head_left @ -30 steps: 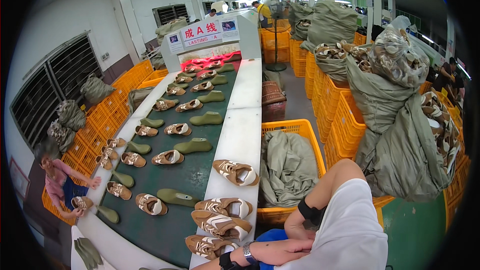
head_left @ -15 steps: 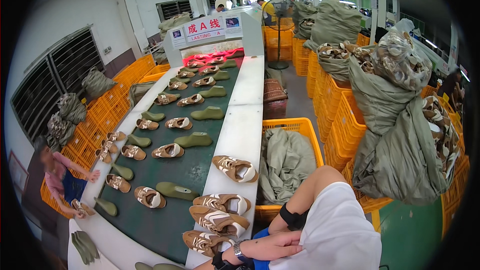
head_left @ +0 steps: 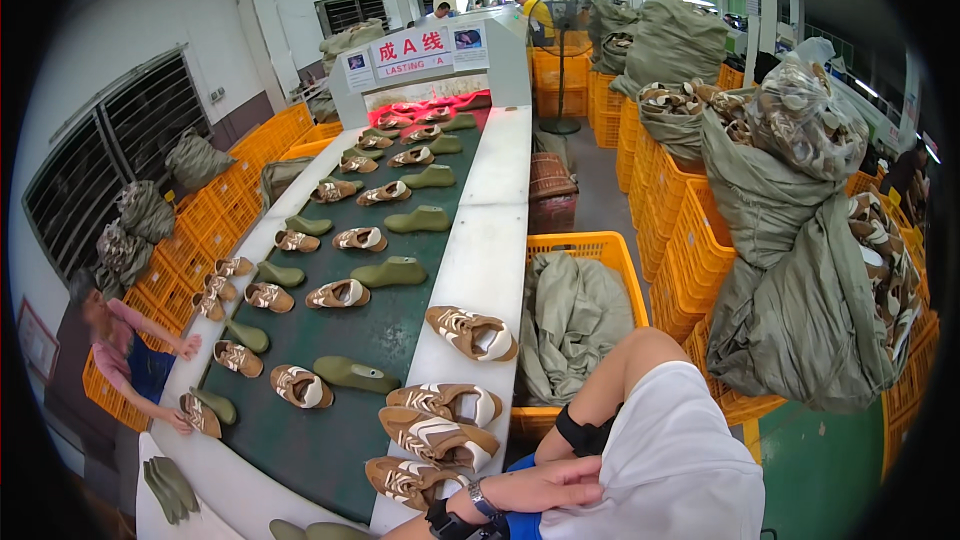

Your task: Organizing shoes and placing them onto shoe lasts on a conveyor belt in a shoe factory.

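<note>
My arms are folded at the lower right. My left hand (head_left: 555, 485), with a metal watch (head_left: 484, 500) at its wrist, lies with fingers extended on my white sleeve (head_left: 680, 440). A black band (head_left: 585, 432) circles my right wrist; a little of my right hand (head_left: 550, 450) shows, its fingers hidden behind my left forearm. Nearest to my hands are brown and white sneakers (head_left: 410, 480) on the belt's white right ledge (head_left: 483, 240). Another sneaker (head_left: 472, 333) sits farther up that ledge.
Sneakers and green shoe lasts (head_left: 355, 374) stand in pairs on the dark green belt (head_left: 380, 335). A co-worker (head_left: 125, 345) at the left touches a sneaker (head_left: 200, 415). Right of the ledge, a yellow crate (head_left: 600, 245) holds grey cloth; stacked crates and sacks (head_left: 790, 320) stand beyond.
The co-worker's hand has moved a sneaker from the left ledge rightward to the belt, beside a green last. My arms stay folded; the view has shifted slightly.
</note>
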A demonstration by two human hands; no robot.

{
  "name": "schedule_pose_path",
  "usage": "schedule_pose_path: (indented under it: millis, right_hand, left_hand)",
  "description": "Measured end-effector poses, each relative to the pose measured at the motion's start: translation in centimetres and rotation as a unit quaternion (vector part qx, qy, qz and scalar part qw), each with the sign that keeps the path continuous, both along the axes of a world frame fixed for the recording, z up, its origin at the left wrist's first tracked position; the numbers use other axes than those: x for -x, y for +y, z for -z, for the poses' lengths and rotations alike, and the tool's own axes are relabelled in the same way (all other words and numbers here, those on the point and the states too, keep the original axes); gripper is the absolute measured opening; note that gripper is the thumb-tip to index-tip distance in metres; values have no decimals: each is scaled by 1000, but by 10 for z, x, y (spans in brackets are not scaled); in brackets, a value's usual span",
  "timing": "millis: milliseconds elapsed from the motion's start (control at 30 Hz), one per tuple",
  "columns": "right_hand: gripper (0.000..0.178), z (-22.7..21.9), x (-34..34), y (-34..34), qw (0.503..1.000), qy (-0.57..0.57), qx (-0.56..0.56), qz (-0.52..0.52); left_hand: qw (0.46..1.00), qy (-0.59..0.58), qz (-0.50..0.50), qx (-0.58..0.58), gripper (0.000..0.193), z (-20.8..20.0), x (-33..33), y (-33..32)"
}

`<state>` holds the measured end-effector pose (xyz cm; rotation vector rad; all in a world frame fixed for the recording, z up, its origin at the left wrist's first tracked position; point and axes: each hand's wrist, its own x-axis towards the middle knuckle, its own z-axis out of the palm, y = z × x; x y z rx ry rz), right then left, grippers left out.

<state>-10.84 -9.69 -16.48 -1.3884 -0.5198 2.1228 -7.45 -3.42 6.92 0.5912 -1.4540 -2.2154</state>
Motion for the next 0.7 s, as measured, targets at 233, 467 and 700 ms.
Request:
schedule_pose_path:
  millis: [233,467,700]
  right_hand:
    - [36,-4,-3,8,1000,-1,-1,-4]
    - [37,-7,-3,12,1000,0,-3,-9]
    - [37,-10,-1,19,1000,1,-7,-26]
  left_hand:
    - [998,20,-23,-49,40,-30,3,-3]
    - [990,41,-108,-76,39,-16,-3,3]
    - [983,36,-144,-109,30,2,1,3]
